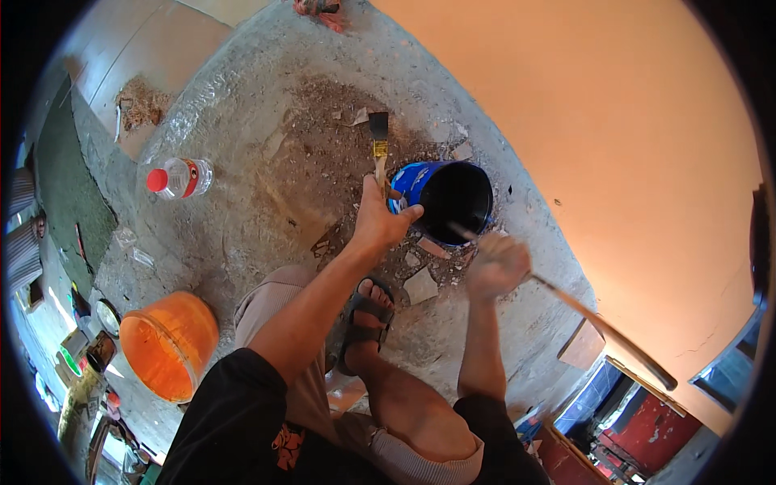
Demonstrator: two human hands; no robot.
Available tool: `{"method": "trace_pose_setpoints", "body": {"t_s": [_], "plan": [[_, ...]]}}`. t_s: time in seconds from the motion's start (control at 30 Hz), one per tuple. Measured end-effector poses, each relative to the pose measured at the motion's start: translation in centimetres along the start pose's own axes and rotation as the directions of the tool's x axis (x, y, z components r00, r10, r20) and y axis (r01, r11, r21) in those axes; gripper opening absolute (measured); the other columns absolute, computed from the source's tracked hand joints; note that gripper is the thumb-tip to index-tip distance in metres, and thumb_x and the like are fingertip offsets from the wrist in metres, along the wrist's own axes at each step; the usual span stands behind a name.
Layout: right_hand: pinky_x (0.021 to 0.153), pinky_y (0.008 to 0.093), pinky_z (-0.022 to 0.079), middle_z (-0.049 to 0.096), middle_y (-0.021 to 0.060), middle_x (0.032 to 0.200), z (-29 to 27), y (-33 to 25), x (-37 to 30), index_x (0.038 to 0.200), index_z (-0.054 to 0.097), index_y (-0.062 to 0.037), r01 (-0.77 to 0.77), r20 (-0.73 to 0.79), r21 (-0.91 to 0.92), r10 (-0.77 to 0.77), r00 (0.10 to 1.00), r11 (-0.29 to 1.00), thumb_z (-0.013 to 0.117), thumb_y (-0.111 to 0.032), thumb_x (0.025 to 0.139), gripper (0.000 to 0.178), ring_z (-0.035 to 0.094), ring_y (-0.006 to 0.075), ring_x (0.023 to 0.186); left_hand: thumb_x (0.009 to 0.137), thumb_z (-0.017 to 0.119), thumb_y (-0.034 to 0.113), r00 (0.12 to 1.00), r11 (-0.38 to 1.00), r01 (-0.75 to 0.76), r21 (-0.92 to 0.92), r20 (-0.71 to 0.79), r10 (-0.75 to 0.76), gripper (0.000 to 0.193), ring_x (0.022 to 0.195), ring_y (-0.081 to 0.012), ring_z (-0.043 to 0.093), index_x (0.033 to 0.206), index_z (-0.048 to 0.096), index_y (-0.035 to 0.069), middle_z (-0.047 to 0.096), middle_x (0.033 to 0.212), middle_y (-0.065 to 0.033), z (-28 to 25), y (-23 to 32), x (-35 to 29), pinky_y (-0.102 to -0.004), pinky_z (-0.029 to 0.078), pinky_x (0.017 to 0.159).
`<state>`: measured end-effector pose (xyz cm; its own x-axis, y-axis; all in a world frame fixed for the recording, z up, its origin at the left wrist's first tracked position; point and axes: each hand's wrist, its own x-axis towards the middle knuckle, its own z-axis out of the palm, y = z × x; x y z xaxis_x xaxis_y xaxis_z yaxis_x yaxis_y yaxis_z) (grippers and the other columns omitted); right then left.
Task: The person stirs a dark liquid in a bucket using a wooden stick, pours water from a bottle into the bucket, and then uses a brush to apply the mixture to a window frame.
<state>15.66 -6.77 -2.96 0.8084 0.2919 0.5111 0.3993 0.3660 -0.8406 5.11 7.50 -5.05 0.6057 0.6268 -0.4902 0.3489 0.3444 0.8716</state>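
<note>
Left hand (378,220) gripping paintbrush (378,139), beside can (453,198)

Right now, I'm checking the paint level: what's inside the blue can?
A thin stick, held by the right hand, dips into the blue can. The interior is dark; no paint level shows.

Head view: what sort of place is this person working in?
Probably a room under repair or repainting. The bare concrete floor is strewn with rubble, a blue paint can stands by a plain orange wall, and the left hand holds a paintbrush while the right hand grips a long stick.
</note>
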Motion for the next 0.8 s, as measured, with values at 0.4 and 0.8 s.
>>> {"method": "trace_pose_setpoints", "body": {"t_s": [0.4, 0.8], "plan": [[0.051, 0.0319, 0.031, 0.028, 0.0007, 0.053, 1.0, -1.2, 0.0, 0.063, 0.029, -0.0160, -0.250, 0.006, 0.138, 0.252, 0.968, 0.958, 0.038, -0.030, 0.102, 0.043, 0.028, 0.0142, 0.048, 0.079, 0.083, 0.014, 0.996, 0.996, 0.080, -0.027, 0.047, -0.079, 0.053, 0.092, -0.0195, 0.048, 0.113, 0.043, 0.006, 0.047, 0.101, -0.0092, 0.3, 0.0, 0.0, -0.0349, 0.048, 0.076], [0.050, 0.0312, 0.029, 0.029, 0.0017, 0.055, 0.7, -1.1, 2.0, 0.065, 0.028, -0.0151, -0.040, -0.156, -0.521, -0.049, 0.986, 0.853, 0.038, -0.025, 0.100, 0.037, 0.028, 0.0130, 0.050, 0.080, 0.082, 0.014, 0.998, 0.999, 0.054, 0.000, 0.029, -0.054, 0.050, 0.093, -0.0196, 0.052, 0.112, 0.044, 0.007, 0.049, 0.103, -0.0109, 0.1, -0.2, 0.2, -0.0351, 0.051, 0.077]]}}
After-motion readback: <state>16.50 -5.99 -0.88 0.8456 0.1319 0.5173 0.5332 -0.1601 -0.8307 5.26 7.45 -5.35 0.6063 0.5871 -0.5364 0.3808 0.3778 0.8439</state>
